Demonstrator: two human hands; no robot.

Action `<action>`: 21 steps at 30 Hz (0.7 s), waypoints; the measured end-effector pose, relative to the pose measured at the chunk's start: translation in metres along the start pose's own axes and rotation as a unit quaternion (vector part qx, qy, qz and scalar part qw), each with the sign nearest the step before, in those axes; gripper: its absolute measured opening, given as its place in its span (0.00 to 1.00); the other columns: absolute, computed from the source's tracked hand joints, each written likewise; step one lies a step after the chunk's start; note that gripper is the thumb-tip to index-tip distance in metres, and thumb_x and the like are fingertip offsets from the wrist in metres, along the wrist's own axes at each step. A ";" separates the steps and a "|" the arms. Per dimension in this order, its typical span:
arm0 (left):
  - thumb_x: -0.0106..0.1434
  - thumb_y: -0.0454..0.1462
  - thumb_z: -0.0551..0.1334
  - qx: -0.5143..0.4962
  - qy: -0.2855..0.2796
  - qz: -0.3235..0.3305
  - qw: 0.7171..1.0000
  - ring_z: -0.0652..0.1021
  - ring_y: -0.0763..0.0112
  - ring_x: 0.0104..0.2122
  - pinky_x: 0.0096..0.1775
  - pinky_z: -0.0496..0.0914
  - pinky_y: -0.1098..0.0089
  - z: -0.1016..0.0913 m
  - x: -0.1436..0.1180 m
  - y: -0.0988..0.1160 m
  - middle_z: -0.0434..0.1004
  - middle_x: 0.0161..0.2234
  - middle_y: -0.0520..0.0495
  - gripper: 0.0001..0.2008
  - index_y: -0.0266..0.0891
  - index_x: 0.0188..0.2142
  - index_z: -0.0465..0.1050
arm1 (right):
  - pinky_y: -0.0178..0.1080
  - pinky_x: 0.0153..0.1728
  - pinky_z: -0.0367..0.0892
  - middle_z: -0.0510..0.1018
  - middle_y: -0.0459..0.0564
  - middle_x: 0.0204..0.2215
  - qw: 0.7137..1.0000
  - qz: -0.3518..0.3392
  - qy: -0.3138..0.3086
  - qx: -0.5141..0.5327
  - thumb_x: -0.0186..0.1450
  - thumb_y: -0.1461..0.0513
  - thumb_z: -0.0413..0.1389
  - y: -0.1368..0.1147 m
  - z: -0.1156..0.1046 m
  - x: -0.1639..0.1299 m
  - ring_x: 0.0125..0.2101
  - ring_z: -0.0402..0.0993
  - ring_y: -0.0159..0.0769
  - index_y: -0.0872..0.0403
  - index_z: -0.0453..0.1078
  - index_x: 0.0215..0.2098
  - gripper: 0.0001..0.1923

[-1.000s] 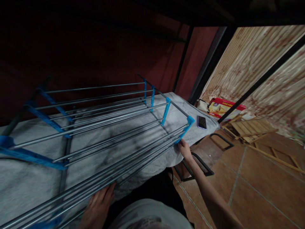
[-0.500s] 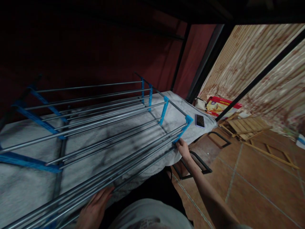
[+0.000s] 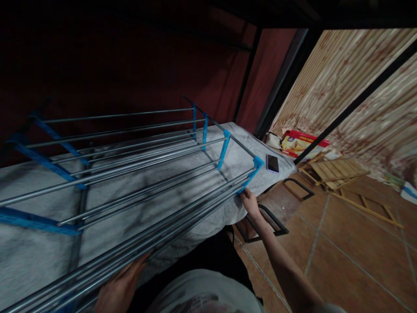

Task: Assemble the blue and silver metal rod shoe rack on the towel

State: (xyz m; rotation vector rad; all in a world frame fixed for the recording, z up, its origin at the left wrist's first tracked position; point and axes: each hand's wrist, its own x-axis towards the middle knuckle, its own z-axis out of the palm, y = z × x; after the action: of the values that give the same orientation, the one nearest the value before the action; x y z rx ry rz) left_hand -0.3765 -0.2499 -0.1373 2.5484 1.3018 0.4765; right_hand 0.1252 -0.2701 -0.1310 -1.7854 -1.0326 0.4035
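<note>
A shoe-rack-like frame of grey metal tubes with blue plastic brackets (image 3: 224,150) spreads across a grey blanket (image 3: 107,243) before me. My right hand (image 3: 249,202) is closed round the near right corner, at the lower end of the blue end bracket (image 3: 254,173). At the lower left, my left hand (image 3: 120,287) holds the nearest tubes from the front. Its fingers run along and under them, and the fingertips are partly hidden. The frame's far left end fades into shadow.
A phone (image 3: 273,163) lies at the blanket's right end. Beyond it are a red and yellow box (image 3: 304,142) and a folded wooden piece (image 3: 339,171) on the tiled floor (image 3: 345,243). A black-edged low stand (image 3: 283,204) is right of the bed. Dark posts (image 3: 282,82) rise behind.
My left hand has slid slightly left and lower along the near tubes, its fingers now more under them. The frame's left end has shifted slightly left in view. My right hand keeps its hold.
</note>
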 end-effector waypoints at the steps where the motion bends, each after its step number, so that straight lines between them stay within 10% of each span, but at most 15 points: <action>1: 0.66 0.43 0.51 0.000 0.005 0.001 1.000 0.83 0.63 0.41 0.43 0.79 0.66 0.001 0.002 0.001 0.82 0.45 0.53 0.18 0.48 0.46 0.78 | 0.39 0.36 0.63 0.73 0.47 0.26 1.000 0.001 0.001 0.003 0.53 0.59 0.47 0.000 0.000 0.000 0.31 0.68 0.39 0.52 0.64 0.29 0.08; 21: 0.64 0.45 0.55 -0.032 0.017 -0.001 0.999 0.83 0.61 0.40 0.40 0.80 0.65 0.012 0.006 -0.007 0.83 0.43 0.55 0.16 0.52 0.46 0.78 | 0.38 0.34 0.62 0.73 0.47 0.26 0.998 0.020 0.006 0.064 0.52 0.59 0.48 -0.002 0.001 -0.003 0.30 0.67 0.38 0.53 0.66 0.28 0.08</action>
State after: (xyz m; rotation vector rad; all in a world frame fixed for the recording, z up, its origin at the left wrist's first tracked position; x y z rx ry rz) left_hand -0.3738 -0.2413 -0.1497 2.4959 1.2801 0.5556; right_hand 0.1217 -0.2716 -0.1303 -1.6941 -0.9428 0.4738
